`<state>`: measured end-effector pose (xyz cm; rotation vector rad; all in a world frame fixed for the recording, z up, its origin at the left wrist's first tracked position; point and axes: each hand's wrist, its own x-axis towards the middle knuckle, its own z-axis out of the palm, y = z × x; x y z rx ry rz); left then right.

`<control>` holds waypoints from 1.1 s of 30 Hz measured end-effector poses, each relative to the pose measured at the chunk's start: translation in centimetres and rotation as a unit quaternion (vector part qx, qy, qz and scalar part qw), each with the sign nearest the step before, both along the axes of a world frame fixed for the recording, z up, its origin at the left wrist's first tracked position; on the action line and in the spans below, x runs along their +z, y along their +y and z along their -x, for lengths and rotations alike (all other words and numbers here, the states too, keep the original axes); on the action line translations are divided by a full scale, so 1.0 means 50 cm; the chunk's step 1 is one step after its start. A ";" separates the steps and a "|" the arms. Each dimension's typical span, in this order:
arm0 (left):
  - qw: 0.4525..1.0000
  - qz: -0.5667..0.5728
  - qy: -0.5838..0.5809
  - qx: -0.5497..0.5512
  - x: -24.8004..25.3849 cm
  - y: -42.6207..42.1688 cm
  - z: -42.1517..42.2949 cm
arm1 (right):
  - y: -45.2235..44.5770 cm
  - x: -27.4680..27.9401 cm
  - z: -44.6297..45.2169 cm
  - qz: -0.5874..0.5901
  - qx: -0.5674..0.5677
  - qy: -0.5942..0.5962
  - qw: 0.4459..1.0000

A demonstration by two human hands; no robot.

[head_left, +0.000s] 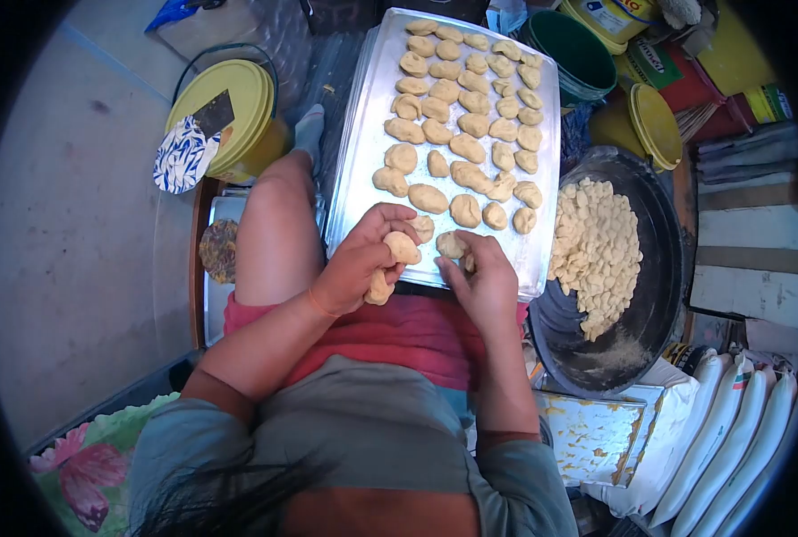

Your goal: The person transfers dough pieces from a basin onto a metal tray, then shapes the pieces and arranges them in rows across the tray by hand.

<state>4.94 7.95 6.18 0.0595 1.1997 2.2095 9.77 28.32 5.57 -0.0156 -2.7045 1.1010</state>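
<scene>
My left hand (363, 259) is closed around a lump of dough (403, 248), which bulges out between the fingers, with more dough (379, 288) showing below the palm. Just right of it, my right hand (484, 279) pinches a smaller dough piece (450, 245) between thumb and fingers, over the near edge of the tray. The metal baking tray (363, 192) rests across my lap. Rows of shaped dough pieces (435, 132) lie on it, from the far edge to near my hands. One dough piece (423, 227) sits beside my left fingertips, partly covered by them.
To the right stands a black basin (658, 295) with a heap of dough chunks (600, 242). A lidded yellow bucket (242, 107) is at the left. A green bucket (569, 54) and another yellow tub (654, 125) stand at the far right. White filled bags (721, 438) lie at lower right.
</scene>
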 end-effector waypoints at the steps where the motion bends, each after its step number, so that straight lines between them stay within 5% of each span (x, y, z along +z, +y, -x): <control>1: 1.000 -0.001 -0.005 0.003 0.000 0.000 0.000 | 0.002 -0.007 0.001 -0.004 0.005 -0.004 1.000; 5: 1.000 0.014 -0.014 0.017 0.009 0.001 0.001 | 0.015 -0.026 0.014 -0.017 0.000 0.021 1.000; 15: 0.999 0.022 -0.045 -0.021 0.007 0.011 -0.001 | -0.008 0.038 -0.008 0.265 0.049 0.016 0.963; 19: 0.997 0.020 -0.055 -0.043 0.006 0.014 -0.012 | -0.019 0.031 -0.006 0.186 0.116 0.039 0.975; 23: 0.994 -0.031 -0.106 -0.012 0.006 0.005 -0.004 | 0.021 0.018 -0.017 0.380 -0.101 0.048 0.918; 25: 0.987 -0.073 -0.141 -0.005 -0.007 -0.003 0.002 | 0.059 -0.004 -0.029 0.323 -0.116 0.074 0.936; 26: 0.982 -0.095 -0.164 -0.001 -0.014 -0.006 0.004 | 0.086 -0.015 -0.026 0.124 -0.075 0.104 0.984; 29: 0.970 -0.126 -0.206 0.009 -0.011 -0.003 0.001 | 0.093 -0.026 -0.028 0.008 -0.040 0.015 0.999; 33: 0.965 -0.159 -0.210 0.011 -0.001 0.014 -0.013 | 0.077 0.004 -0.058 0.074 -0.054 0.125 0.988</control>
